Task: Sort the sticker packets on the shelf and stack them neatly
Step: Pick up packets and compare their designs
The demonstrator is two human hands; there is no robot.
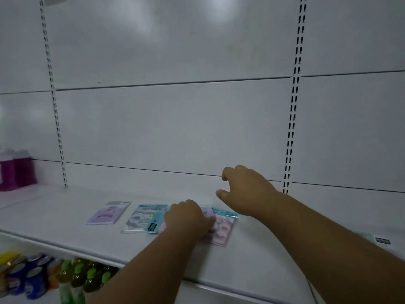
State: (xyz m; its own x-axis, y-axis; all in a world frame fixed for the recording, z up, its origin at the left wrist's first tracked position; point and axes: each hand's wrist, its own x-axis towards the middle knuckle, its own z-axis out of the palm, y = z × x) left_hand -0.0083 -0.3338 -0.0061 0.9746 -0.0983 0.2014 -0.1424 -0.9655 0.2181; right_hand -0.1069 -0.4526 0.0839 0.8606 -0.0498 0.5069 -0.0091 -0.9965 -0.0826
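Observation:
Several sticker packets lie flat on the white shelf (65, 216). A lilac packet (107, 212) sits furthest left, apart from the others. A blue-grey packet (143, 217) lies beside it, overlapped by a small teal tag (156, 221). A pink packet with a teal header (222, 227) lies to the right. My left hand (188, 218) rests palm-down on the pink packet's left part, fingers curled on it. My right hand (245, 189) hovers above and behind the packets, thumb and fingers apart, holding nothing.
Purple bottles (15, 170) stand at the shelf's far left. Green-capped bottles (87, 277) and blue cans (32, 275) fill the lower shelf. A white label (380, 240) shows behind my right forearm. Slotted uprights (291, 128) run up the back wall.

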